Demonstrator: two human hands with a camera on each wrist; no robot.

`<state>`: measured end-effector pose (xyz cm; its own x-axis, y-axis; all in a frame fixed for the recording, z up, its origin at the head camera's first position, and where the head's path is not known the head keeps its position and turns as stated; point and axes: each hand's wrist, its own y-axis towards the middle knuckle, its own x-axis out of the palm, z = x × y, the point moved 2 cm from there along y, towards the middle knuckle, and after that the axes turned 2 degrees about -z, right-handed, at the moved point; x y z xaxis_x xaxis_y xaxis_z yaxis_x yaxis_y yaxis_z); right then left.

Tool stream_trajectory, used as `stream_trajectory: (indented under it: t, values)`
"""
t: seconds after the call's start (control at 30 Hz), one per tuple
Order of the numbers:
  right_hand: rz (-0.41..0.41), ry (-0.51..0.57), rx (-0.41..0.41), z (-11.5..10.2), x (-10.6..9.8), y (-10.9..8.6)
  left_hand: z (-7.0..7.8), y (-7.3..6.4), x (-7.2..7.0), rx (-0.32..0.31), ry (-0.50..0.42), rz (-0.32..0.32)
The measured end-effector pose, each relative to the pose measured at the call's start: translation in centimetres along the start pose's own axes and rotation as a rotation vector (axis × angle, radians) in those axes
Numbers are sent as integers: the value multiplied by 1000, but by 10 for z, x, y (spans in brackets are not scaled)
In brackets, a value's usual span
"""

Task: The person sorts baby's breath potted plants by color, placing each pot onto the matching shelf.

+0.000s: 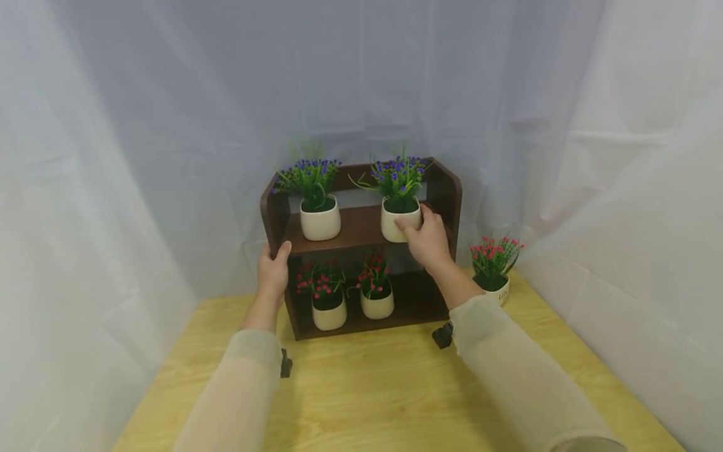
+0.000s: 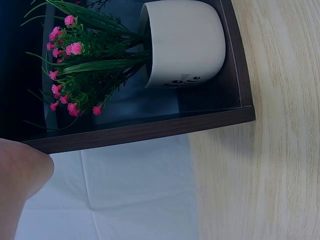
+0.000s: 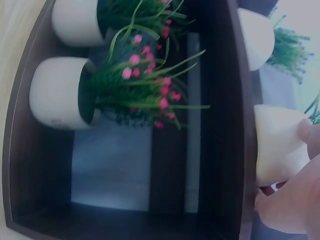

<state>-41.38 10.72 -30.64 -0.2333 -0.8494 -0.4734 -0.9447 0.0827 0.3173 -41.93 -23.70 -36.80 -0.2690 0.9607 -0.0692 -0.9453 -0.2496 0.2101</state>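
A dark brown two-tier wooden shelf stands on the table. My left hand holds its left side panel, thumb in front; in the left wrist view only part of that hand shows. On the upper tier, toward the right, my right hand grips a white flowerpot with purple flowers, thumb on its front and fingers around its right side. The right wrist view has this pot upright at the tier's edge. Another white pot with purple flowers sits on the upper tier at left.
Two white pots, one left and one right, stand on the lower tier with pink-red flowers. A similar pot is on the wooden table, right of the shelf. White curtains hang behind and at both sides.
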Motion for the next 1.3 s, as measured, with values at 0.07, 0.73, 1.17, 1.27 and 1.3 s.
stream_trajectory:
  t: [0.07,0.73,1.17,1.27,1.3]
  values:
    - [0,-44,-21,3,0,5,0,0,0,0,-6,-3]
    - [-25,-207,-103,-2,6,32,-3,-3,-2,-12,-18,13]
    - [-10,-169,-88,4,4,32,1,-1,0,0,-18,2]
    - [-4,-139,-94,6,3,28,1,-2,0,2,-20,-1]
    - [2,-131,-97,6,3,26,1,-3,0,2,-21,-1]
